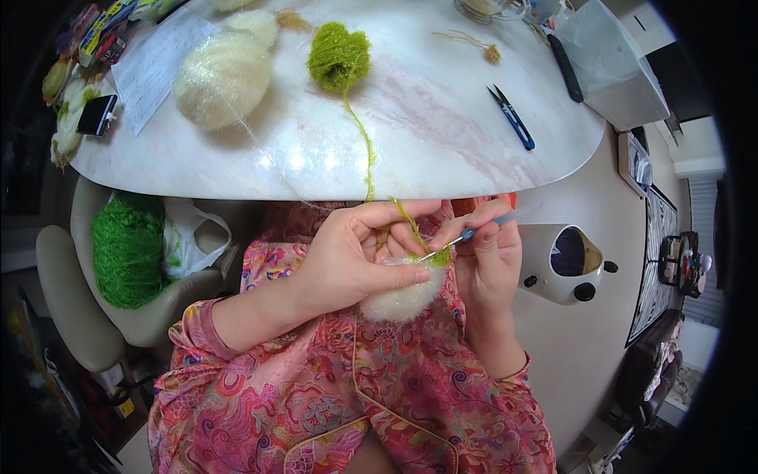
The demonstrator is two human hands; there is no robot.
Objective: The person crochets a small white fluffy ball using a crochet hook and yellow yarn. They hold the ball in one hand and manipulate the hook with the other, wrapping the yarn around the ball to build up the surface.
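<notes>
My left hand (361, 255) pinches a fuzzy cream crochet piece (400, 301) with a lime-green edge (439, 258), held above my lap. A strand of green yarn (370, 160) runs from a lime-green yarn ball (339, 58) on the table down to this hand and over its raised index finger. In my right hand (490, 249) is a crochet hook (468, 234) with a blue grip, its metal tip at the green edge of the piece. The fingers partly hide where hook and stitches meet.
On the marble table (284, 169) lie cream fuzzy yarn balls (224, 80), blue thread snips (513, 118), a handwritten sheet (163, 65) and a phone (96, 115). A translucent bin (613, 62) stands at right. Bright green yarn (128, 252) rests on a chair to the left, a white bin (553, 263) to the right.
</notes>
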